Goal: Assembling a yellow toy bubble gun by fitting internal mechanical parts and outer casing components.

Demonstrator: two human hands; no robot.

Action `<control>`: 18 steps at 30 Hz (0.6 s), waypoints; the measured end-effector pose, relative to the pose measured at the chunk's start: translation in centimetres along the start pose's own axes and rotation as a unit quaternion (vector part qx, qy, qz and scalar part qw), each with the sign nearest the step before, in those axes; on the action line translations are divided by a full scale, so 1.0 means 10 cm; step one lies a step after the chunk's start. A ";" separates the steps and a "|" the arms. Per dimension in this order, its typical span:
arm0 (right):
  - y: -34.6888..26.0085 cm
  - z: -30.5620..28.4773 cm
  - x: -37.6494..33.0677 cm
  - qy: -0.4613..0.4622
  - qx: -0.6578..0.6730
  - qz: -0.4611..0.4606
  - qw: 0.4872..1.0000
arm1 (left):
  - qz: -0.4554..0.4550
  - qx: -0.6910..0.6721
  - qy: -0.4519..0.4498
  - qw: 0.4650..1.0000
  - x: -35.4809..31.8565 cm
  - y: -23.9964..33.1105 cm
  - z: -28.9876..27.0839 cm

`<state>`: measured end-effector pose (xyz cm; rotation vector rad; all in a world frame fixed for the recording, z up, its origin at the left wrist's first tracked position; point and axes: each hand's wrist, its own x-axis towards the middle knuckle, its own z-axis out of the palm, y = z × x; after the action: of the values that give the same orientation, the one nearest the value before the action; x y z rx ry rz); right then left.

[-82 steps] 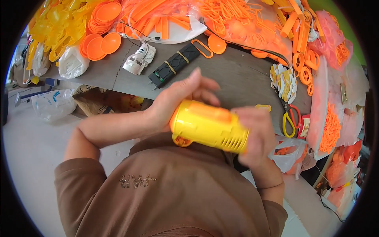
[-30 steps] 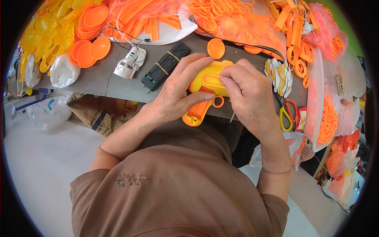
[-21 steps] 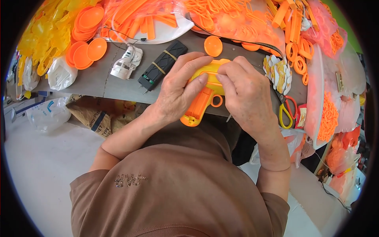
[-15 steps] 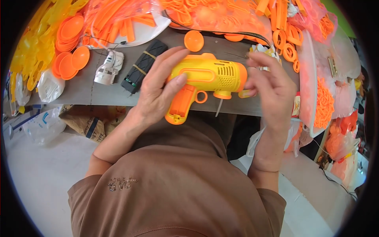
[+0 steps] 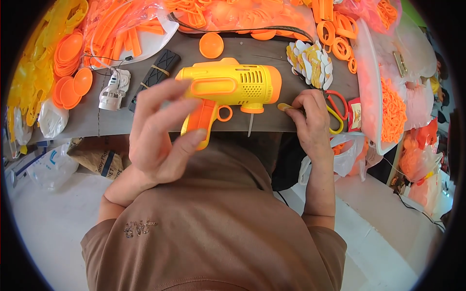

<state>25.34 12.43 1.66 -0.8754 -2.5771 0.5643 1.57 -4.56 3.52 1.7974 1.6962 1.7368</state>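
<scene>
A yellow and orange toy gun (image 5: 228, 87) lies on its side at the table's near edge, its muzzle to the right. A thin pale tube (image 5: 250, 125) hangs from the fitting under its barrel. My left hand (image 5: 162, 133), slightly blurred, is in front of the gun's rear and handle with its fingers spread; it grips nothing. Whether its fingertips touch the gun I cannot tell. To the right of the muzzle, my right hand (image 5: 310, 119) pinches a small flat yellow piece (image 5: 284, 106) between thumb and fingers.
Scissors with red and yellow handles (image 5: 337, 109) lie beside my right hand, below a pile of white-and-yellow labels (image 5: 310, 63). An orange cup (image 5: 211, 45), a black rubber-banded part (image 5: 162, 65) and a white mechanism (image 5: 115, 89) sit behind. Orange parts in bags (image 5: 242, 17) line the back.
My left hand has let go of the toy gun and drawn back toward me. My right hand has come down nearer the table edge with the yellow piece. The whole view has shifted slightly.
</scene>
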 end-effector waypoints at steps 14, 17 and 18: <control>-0.87 -0.11 0.16 0.030 0.342 0.009 0.939 | -0.339 -0.292 -0.117 0.887 0.32 0.27 0.34; -0.94 -0.07 0.15 0.016 0.357 0.032 0.933 | -0.381 -0.284 -0.108 0.873 0.25 0.27 0.21; -0.92 -0.05 0.15 -0.007 0.356 0.009 0.934 | -0.350 -0.256 -0.096 0.896 0.18 0.25 0.19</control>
<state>19.95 6.79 6.80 -0.6251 -2.1007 1.3880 3.94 -3.04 5.81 0.9247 1.3711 1.4258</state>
